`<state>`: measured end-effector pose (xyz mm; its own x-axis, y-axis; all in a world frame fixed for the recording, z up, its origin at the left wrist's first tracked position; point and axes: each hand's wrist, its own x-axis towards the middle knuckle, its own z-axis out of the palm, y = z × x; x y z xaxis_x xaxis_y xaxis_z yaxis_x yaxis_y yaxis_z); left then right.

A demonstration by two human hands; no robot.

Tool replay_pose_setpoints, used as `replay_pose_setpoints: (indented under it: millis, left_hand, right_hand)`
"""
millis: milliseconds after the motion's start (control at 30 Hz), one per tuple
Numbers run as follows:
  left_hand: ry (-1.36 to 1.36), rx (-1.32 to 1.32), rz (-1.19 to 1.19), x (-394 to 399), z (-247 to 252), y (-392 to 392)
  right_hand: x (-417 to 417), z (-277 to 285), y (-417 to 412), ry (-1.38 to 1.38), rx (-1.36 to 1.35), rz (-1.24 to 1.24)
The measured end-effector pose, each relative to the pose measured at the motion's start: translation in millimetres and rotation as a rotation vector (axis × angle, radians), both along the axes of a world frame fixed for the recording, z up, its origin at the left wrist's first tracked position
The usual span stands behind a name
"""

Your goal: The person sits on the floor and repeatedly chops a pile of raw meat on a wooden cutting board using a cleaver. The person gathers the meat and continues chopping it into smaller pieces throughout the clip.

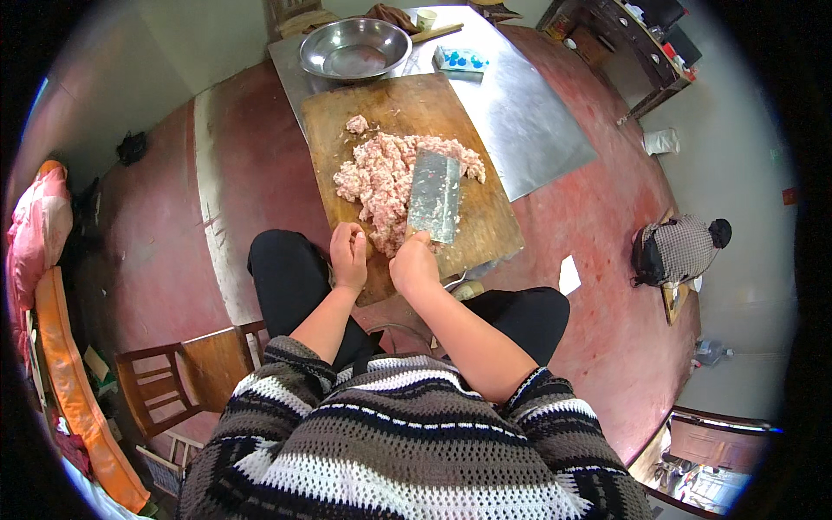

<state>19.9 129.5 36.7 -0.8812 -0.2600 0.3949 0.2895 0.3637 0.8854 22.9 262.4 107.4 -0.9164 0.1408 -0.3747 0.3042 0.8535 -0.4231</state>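
Note:
My right hand (415,262) is closed around the handle of a cleaver (430,195), whose broad blade points away from me over the right part of the minced meat (380,172). Bits of meat stick to the blade. The mince lies heaped on a wooden cutting board (481,240), with a small separate lump (357,124) near its far left. At the board's near left edge rests my left hand (349,255), its fingers curled loosely beside the meat; whether they touch the board I cannot tell.
A metal table (546,143) carries a steel basin (355,52), a paper cup (426,19), a wooden stick (439,32) and a tissue pack (460,60). A wooden chair (214,364) stands at the lower left. Another person (682,250) sits at the far right.

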Motion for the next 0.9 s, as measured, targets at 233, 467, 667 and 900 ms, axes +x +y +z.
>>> replay_pose_setpoints:
  millis: [233,467,667,900]
  left_hand:
    - [0.029,-0.085,-0.004,-3,-8,0]
    - [-0.035,-0.163,-0.008,-1,-4,2]
    - [-0.079,-0.205,-0.022,-2,1,7]
    - [-0.098,-0.236,-0.026,-5,0,10]
  right_hand:
    - [22,26,12,-0.062,-0.004,0.097]
    - [35,133,84,-0.031,-0.388,0.143]
    - [47,98,179,0.166,-1.158,-0.241]
    - [23,-20,248,0.088,-1.382,-0.629]
